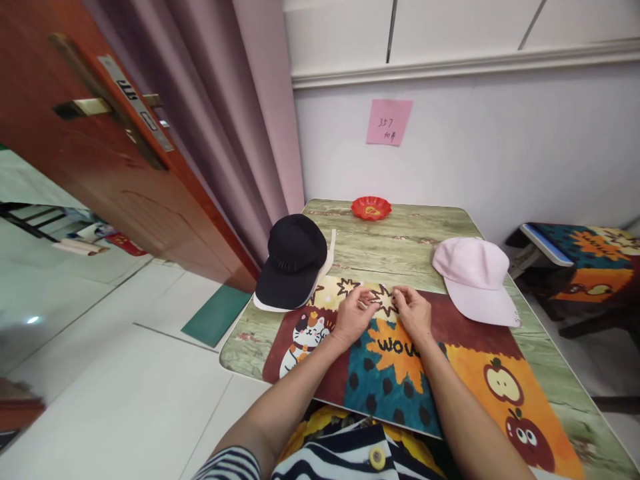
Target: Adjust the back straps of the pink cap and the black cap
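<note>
My left hand (356,312) rests over the upper middle of a colourful mat (360,373), its fingers curled with nothing I can make out between them. Close beside it on the right, my right hand (413,312) has thumb and fingertips together on the mat's cream patch; anything held there is too small to tell. A black cap (295,257) lies at the mat's upper left corner, partly over something white. On the right, a pink cap (473,277) overlaps the mat's upper edge. The mat shows a cat, the word WOW and apples.
A red scalloped dish (371,208) sits at the back of the wooden-patterned table (400,233). A pink note (389,122) is on the wall behind. An open door (165,193) and curtain stand left; a stool (595,260) with a patterned cover is at right.
</note>
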A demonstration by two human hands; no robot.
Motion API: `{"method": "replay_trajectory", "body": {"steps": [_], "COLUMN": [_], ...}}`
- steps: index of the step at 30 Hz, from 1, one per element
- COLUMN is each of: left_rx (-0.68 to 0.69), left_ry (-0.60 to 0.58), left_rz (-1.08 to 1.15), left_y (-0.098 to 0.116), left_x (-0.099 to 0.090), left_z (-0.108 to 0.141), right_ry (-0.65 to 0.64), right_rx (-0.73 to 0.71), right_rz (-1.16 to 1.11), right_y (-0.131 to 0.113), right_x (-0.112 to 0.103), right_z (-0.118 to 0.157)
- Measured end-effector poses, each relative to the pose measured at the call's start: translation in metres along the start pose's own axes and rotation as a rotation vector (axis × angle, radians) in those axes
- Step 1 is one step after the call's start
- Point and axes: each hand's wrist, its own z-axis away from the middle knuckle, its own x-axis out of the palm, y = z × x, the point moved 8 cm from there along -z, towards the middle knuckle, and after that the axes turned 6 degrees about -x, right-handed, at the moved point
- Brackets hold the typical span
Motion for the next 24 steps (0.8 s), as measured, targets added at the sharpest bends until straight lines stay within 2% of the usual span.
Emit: {"method": "replay_trajectory", "body": {"steps": [2,6,8,10,12,14,16,21,24], "left_rx": [0.111,0.285,0.293,0.220,0.099,0.012,-0.033,-0.022,0.031], "left_ry": [0.181,0.576,0.687,0.679,0.586,0.489,0.449,0.556,0.554], "left_rz": [-0.073,-0.358,-0.486,-0.579,-0.632,-0.644,-0.638,-0.662,-0.641], "left_y": [0.034,0.105,0.121,0.117,0.099,0.081,0.071,0.083,0.093], "left_x": [-0.041,-0.147,-0.191,-0.219,-0.231,-0.232,-0.229,-0.233,-0.237], "left_z": [-0.011,-0.046,-0.068,-0.094,-0.117,-0.131,-0.137,-0.129,-0.119], "right_ry": [-0.002,-0.009,-0.016,-0.023,-0.026,-0.028,-0.027,-0.018,-0.019], "right_rx": [0.003,-0.002,-0.002,0.000,0.000,-0.008,-0.019,-0.027,-0.029], "right_rz": [-0.014,-0.012,-0.011,-0.019,-0.024,-0.023,-0.028,-0.068,-0.074], "right_y": [0.002,0.006,0.008,0.009,0.010,0.009,0.009,0.011,0.013], "right_x": [0.001,0.001,0.002,0.002,0.003,0.002,0.002,0.003,0.003], "right_z": [0.000,0.000,0.000,0.000,0.000,0.001,0.001,0.001,0.000]}}
